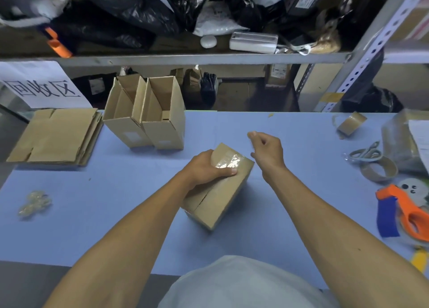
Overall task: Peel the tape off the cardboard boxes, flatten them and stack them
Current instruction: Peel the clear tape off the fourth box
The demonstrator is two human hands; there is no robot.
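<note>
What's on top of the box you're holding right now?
The left hand grips the box over its far top edge, thumb pressing a shiny clear tape strip. The hand covers the tape's left end. Box contents are hidden.

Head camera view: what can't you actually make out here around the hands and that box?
- Right hand: whether its curled fingers pinch clear tape; too small, blurred.
- Closed box: near end covered by the left hand.
- Tape dispenser: cut off by the right edge.
</note>
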